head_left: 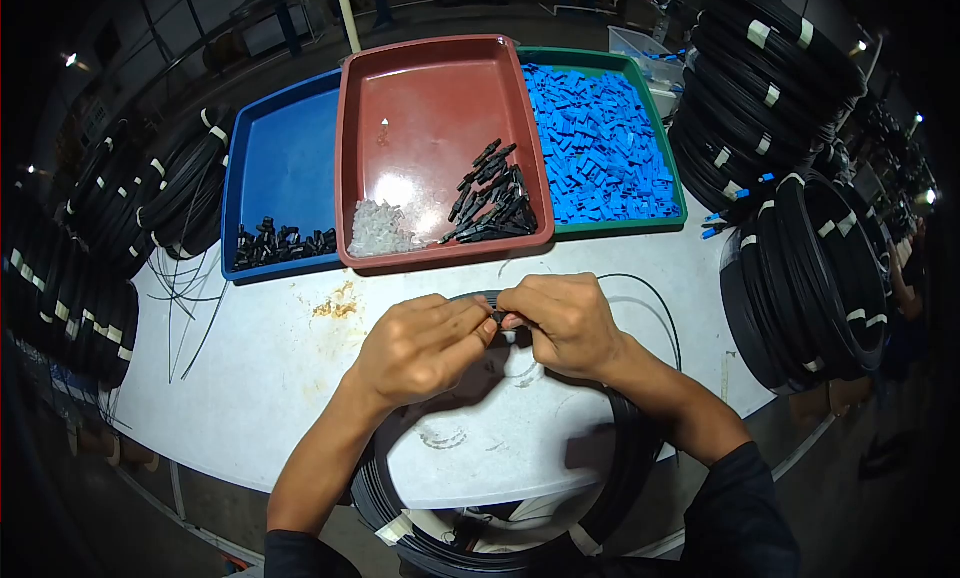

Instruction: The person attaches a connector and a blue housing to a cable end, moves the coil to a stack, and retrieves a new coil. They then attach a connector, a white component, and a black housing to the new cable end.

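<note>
Over the middle of the white table my left hand (425, 348) and my right hand (565, 323) meet, fingertips almost together. Both are closed in a pinch on a small dark piece (498, 316), mostly hidden by the fingers; I cannot tell its kind. Beneath my hands and forearms lies a large coil of black cable (372, 490), bound with pale tape and reaching over the table's near edge. A thin loose black cable (668, 313) curves out on the right, beyond my right hand.
Behind my hands stand a blue tray (285, 163) with black parts, a red tray (435, 103) with clear and black pieces, and a green tray (672, 203) full of blue connectors. Taped black cable coils stand left (75, 288) and right (800, 278) on the white table (250, 378).
</note>
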Motion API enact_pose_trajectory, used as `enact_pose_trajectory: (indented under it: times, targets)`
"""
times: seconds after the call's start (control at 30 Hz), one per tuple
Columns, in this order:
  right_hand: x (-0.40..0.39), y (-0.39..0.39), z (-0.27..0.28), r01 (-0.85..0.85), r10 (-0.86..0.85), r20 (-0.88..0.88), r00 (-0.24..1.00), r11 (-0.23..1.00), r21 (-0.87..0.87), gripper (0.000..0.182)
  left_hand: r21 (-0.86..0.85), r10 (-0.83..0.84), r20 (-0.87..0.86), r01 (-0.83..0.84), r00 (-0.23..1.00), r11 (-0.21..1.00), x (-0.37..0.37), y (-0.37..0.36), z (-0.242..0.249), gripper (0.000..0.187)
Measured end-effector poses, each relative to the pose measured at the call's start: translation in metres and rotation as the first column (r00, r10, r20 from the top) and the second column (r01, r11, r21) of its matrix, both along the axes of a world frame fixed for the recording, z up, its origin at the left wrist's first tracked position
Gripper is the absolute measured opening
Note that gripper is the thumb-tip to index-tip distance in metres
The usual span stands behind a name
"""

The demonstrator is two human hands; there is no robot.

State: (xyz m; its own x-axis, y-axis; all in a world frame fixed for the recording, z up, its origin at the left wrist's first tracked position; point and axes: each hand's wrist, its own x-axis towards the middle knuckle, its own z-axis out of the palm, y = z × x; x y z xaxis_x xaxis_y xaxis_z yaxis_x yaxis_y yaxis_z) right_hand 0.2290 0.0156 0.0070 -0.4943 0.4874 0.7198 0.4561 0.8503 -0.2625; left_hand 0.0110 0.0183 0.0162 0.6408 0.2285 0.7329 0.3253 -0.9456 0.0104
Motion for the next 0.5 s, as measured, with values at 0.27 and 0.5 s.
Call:
enact_pose_trajectory:
  times: [0.27,0.5]
  targets:
    - [-0.002,0.002,-0.002,0.003,-0.008,-0.070,0.998,0.997,-0.071,0.014,0.140,0.020,0.031,-0.024,0.999,0.990,-0.003,0.006,0.000,0.008]
    - [-0.004,0.001,0.002,0.009,-0.004,-0.032,0.999,0.985,0.170,0.017,-0.479,0.074,0.270,0.068,0.960,0.875,-0.007,0.002,-0.009,0.018]
